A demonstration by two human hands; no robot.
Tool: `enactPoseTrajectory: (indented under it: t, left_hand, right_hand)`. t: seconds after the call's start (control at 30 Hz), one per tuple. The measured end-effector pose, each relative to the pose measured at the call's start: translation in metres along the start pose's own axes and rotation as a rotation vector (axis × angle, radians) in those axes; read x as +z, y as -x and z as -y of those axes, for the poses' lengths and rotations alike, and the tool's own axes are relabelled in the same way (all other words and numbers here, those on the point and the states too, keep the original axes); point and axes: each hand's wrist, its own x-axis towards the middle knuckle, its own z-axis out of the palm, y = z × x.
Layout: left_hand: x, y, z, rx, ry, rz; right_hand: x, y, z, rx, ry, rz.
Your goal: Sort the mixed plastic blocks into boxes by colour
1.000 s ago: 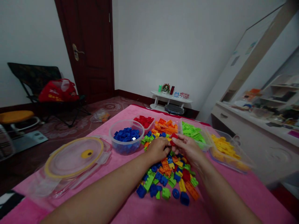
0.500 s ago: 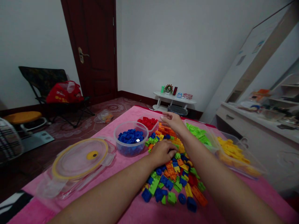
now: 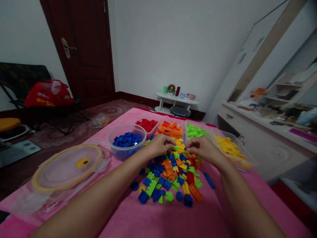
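Note:
A mixed pile of toy building blocks (image 3: 170, 173) in blue, green, orange, yellow and red lies on the pink cloth (image 3: 173, 221). Over the far side of the pile, my left hand (image 3: 160, 145) has its fingers curled together, with a green building block (image 3: 175, 147) at the fingertips. My right hand (image 3: 204, 148) is just across from it, fingertips drawn together above the blocks; anything between them is too small to make out. Beyond both hands sits a container of orange blocks (image 3: 170, 129). A long blue block (image 3: 209, 180) lies apart, right of the pile.
Left of the pile stands a round tub (image 3: 115, 152) of blue blocks, with red blocks (image 3: 146, 125) behind it. Green blocks (image 3: 195, 131) and yellow blocks (image 3: 229, 147) fill containers at the right. A clear lid (image 3: 66, 165) with a yellow ring lies at the left.
My right hand has come back from over the orange blocks to the pile, close to my left hand. My left hand has shifted to the pile's far side. The view has turned slightly right.

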Motion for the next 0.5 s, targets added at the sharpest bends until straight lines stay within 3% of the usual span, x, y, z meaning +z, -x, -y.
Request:
enactPoseTrajectory:
  t: [0.13, 0.33, 0.5]
  left_hand:
    - [-0.004, 0.002, -0.002, -0.062, -0.230, 0.021]
    - [0.010, 0.012, -0.002, 0.024, -0.397, 0.069]
    - [0.019, 0.017, -0.013, 0.018, -0.551, 0.043]
  right_hand:
    - [0.010, 0.003, -0.005, -0.008, 0.253, 0.117]
    - [0.038, 0.004, 0.006, -0.042, 0.582, 0.069]
    - [0.042, 0.005, 0.010, 0.035, 0.679, 0.026]
